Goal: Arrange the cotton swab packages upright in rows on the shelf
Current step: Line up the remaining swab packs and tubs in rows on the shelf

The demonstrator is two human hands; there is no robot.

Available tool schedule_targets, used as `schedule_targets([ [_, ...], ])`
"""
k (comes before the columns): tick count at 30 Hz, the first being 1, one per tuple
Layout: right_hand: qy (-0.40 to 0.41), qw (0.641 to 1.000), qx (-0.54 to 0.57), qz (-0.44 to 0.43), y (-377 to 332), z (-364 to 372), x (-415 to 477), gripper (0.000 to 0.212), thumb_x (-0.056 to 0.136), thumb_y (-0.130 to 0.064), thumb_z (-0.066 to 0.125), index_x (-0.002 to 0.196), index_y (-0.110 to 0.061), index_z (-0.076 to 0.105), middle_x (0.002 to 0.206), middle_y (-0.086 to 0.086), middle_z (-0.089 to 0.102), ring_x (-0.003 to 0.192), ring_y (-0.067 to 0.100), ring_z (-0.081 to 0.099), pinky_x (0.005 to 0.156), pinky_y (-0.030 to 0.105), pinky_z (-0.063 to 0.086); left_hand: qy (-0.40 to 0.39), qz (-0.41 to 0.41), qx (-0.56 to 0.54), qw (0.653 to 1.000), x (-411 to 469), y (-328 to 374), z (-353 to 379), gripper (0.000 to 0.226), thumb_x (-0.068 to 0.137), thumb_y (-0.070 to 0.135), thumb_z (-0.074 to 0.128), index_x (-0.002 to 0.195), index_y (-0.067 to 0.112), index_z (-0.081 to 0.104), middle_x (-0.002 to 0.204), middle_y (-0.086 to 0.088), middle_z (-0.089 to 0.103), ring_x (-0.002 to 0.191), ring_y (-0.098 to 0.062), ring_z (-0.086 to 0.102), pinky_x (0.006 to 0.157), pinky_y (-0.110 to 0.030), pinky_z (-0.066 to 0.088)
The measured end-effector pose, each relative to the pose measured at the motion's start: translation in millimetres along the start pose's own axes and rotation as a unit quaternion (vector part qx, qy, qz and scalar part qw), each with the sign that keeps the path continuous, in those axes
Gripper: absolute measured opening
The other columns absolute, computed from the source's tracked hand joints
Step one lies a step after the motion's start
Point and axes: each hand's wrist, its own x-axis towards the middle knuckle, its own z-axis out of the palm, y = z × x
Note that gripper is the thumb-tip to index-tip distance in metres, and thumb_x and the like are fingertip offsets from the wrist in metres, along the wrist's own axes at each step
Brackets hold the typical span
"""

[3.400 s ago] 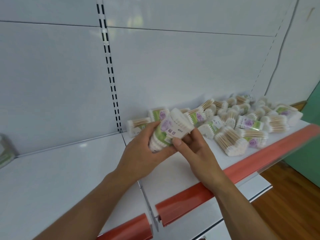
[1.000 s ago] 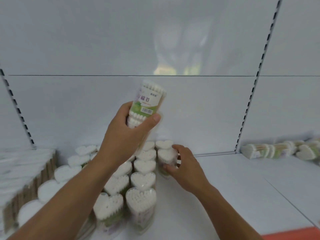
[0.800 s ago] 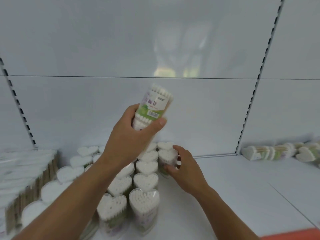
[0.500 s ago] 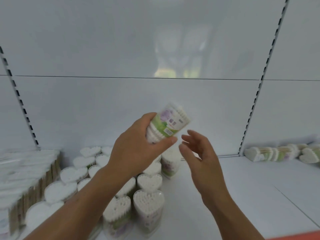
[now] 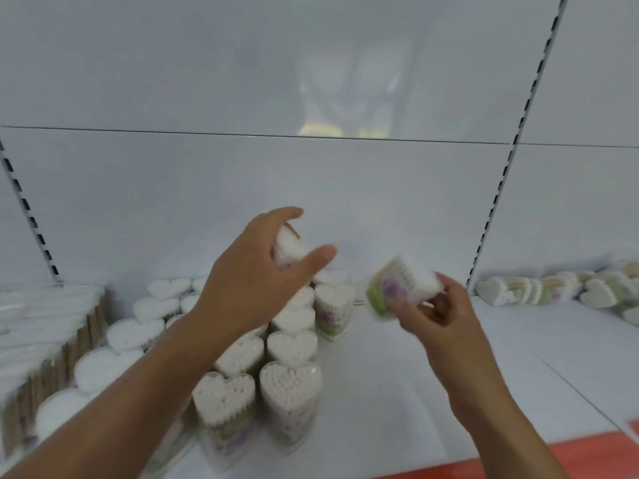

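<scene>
One cotton swab package (image 5: 403, 288), tilted, is pinched by the right hand (image 5: 439, 316) above the shelf (image 5: 397, 392); the left hand (image 5: 256, 281) grips a second package (image 5: 288, 250) over the upright rows (image 5: 292, 347). Step: placement. The next move likely requires righting the tilted package and seating it beside the rightmost row.

Heart-shaped swab packages (image 5: 292, 349) stand upright in rows; two more are held tilted above.
</scene>
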Motion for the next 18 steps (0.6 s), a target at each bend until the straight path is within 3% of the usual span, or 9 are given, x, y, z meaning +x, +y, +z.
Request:
schedule_targets([
  [2,-0.060,0.994,-0.088,0.017,19.8,-0.7,-4.1,0.054,0.070,-0.038,0.084,0.117,-0.035,0.057,0.110,-0.015,0.068,0.090,-0.004,0.067,0.070,0.013,0.051,0.011,-0.053,-0.107,0.993,0.3,-3.1,-1.8,0.046,0.082,0.061,0.064,0.124,0.045,0.054,0.107,0.016,0.061,0.089,0.005,0.059,0.073,-0.012,0.045],
  [5,-0.119,0.976,-0.181,0.013,39.9,9.0,-5.7,0.055,0.068,-0.049,0.084,0.115,-0.043,0.056,0.110,-0.022,0.066,0.093,-0.007,0.064,0.081,0.021,0.055,-0.008,-0.101,-0.216,0.971,-2.0,-2.4,-1.9,0.035,0.090,0.042,0.066,0.122,0.046,0.055,0.107,0.011,0.062,0.086,-0.001,0.062,0.064,-0.013,0.048],
  [9,-0.142,0.959,-0.247,-0.008,43.5,21.7,-1.5,0.043,0.077,-0.051,0.076,0.108,-0.048,0.047,0.108,-0.033,0.058,0.094,-0.016,0.057,0.080,0.010,0.047,-0.012,-0.127,-0.277,0.952,-4.6,-0.5,-2.4,0.039,0.080,0.050,0.067,0.118,0.046,0.059,0.111,0.009,0.062,0.095,-0.010,0.064,0.065,-0.020,0.049],
  [14,-0.127,0.954,-0.269,-0.018,51.7,30.6,1.2,0.048,0.077,-0.056,0.074,0.112,-0.048,0.042,0.107,-0.035,0.054,0.099,-0.011,0.056,0.087,0.021,0.049,0.005,-0.135,-0.282,0.950,-7.4,-1.4,-2.1,0.054,0.065,0.055,0.070,0.116,0.040,0.062,0.106,0.007,0.066,0.079,0.003,0.064,0.058,-0.010,0.048],
  [18,-0.121,0.961,-0.249,-0.024,52.9,34.3,1.3,0.046,0.078,-0.052,0.076,0.109,-0.049,0.042,0.107,-0.034,0.055,0.096,-0.014,0.055,0.083,0.018,0.050,-0.004,-0.133,-0.275,0.952,-9.3,-1.7,-0.4,0.056,0.064,0.056,0.071,0.117,0.038,0.062,0.106,0.007,0.066,0.081,0.001,0.064,0.059,-0.007,0.047],
])
